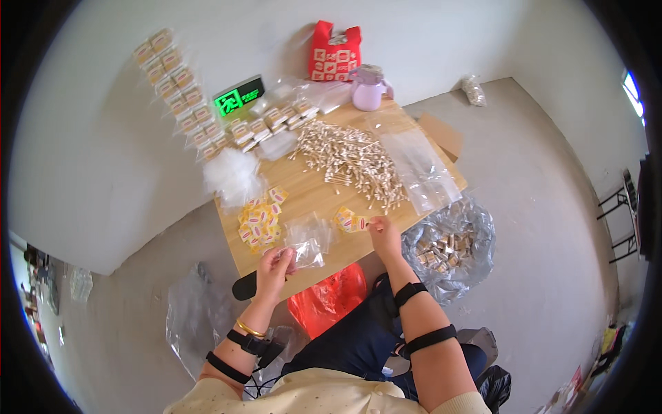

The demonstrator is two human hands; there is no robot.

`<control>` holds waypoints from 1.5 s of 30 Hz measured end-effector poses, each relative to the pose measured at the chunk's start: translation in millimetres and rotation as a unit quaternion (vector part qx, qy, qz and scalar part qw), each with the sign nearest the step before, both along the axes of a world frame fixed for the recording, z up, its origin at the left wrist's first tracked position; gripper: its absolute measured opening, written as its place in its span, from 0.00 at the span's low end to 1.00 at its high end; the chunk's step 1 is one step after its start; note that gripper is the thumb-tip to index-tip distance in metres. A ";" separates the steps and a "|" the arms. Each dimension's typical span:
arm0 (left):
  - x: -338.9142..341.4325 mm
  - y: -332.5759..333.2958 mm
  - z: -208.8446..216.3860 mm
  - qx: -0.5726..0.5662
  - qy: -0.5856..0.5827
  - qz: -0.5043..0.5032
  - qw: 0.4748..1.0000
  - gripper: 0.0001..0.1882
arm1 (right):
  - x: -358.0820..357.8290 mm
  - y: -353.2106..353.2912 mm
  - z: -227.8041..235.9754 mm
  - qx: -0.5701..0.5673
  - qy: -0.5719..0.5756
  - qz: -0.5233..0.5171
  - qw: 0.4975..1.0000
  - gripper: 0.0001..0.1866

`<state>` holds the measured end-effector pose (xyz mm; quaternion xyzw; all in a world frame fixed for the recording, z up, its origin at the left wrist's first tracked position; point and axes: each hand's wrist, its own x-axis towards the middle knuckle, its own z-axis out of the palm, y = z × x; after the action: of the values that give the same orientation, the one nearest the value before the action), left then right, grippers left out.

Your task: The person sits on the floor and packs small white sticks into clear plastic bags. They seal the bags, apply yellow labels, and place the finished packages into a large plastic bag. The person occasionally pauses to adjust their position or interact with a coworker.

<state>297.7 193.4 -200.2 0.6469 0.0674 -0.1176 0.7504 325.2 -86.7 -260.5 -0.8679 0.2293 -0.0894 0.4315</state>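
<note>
Near the table's front edge, my left hand (274,269) is closed on a small clear plastic bag (310,252), which lies over other clear bags (303,229). My right hand (386,238) pinches the edge of a small yellow-and-white card (358,223) to the right of the bag. Several similar cards (343,214) lie beside that one. A larger heap of yellow-and-white cards (259,224) sits at the left edge. Beyond both hands spreads a big loose pile of cotton swabs (352,159).
The wooden table (317,181) also carries filled packs (276,121), a stack of clear bags (233,178), a large plastic sheet (417,162), a lilac jug (368,90) and a red bag (336,55). A grey plastic sack of packs (448,248) stands right; a red plastic bag (329,297) hangs in front.
</note>
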 end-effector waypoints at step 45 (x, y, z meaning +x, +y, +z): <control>-28.3 -426.1 86.9 -0.065 -0.184 -0.389 0.900 0.08 | -267.1 -314.0 -23.0 0.410 -0.065 -0.387 0.823 0.14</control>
<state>269.5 -232.7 -113.4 0.5813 -0.3369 -0.2831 0.6845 58.1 -400.7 -283.5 -0.4430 0.5331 -0.2030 0.6916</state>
